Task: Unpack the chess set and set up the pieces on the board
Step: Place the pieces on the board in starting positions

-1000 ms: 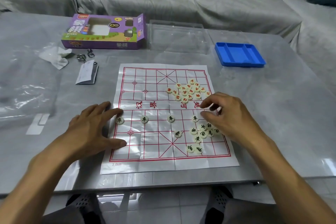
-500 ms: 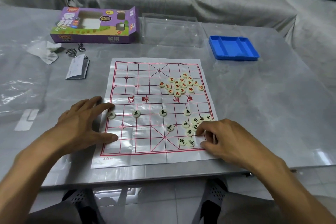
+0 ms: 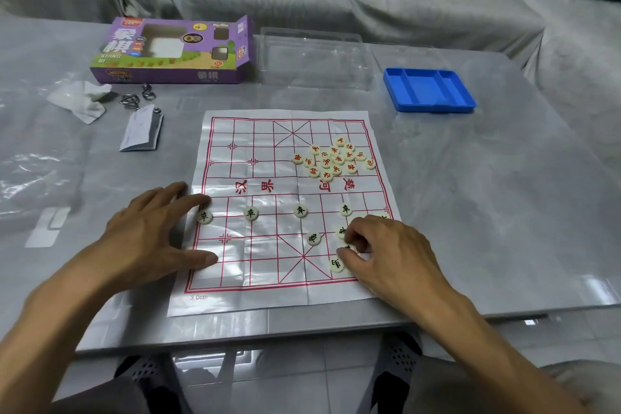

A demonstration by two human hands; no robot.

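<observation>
A white paper chess board (image 3: 235,282) with red lines lies flat on the grey table. Several red-lettered pieces (image 3: 332,158) sit in a heap on its far right half. Black-lettered pieces (image 3: 251,213) stand in a row along one line on the near half. A few more black ones (image 3: 313,238) lie loose at the near right, partly hidden under my right hand. My left hand (image 3: 148,232) presses flat on the board's left edge with fingers spread, beside the leftmost piece (image 3: 204,216). My right hand (image 3: 386,252) has curled fingers and pinches a black-lettered piece in the loose pile.
At the back left lies the open purple box (image 3: 174,50), next to it a clear plastic tray (image 3: 316,60), and a blue tray (image 3: 428,89) at the back right. A leaflet (image 3: 141,131), crumpled plastic (image 3: 80,99) and metal rings (image 3: 134,99) lie left of the board.
My right hand moved from the board's middle line down to the loose black pieces at the near right and curled its fingers onto them. My left hand stayed on the board's edge.
</observation>
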